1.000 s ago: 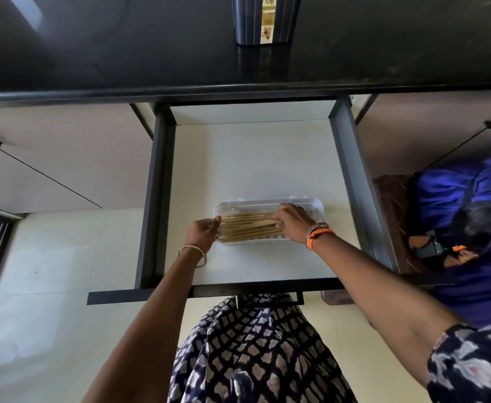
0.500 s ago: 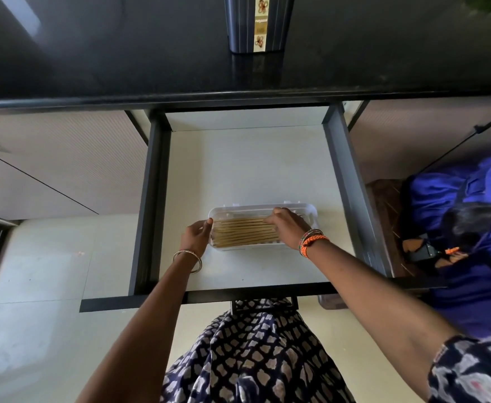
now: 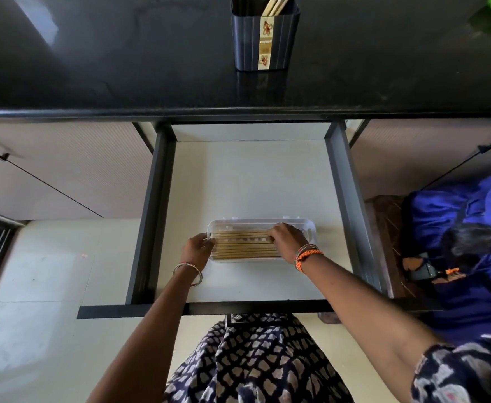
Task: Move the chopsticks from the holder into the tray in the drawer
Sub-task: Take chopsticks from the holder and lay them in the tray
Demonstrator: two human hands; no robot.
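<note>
Down in the open drawer (image 3: 340,199), the right hand (image 3: 286,242) lies with fingers curled over the right part of the chopsticks (image 3: 244,248) in the tray; whether it grips any I cannot tell. The left hand (image 3: 197,251) presses its curled fingers against the left end of the clear tray (image 3: 308,228), apparently steadying it. Most chopsticks lie flat and side by side across the tray. Up on the dark counter (image 3: 93,68), the holder (image 3: 264,39) has a few pale sticks (image 3: 276,4) left in it, so I judge the task well advanced but unfinished.
</note>
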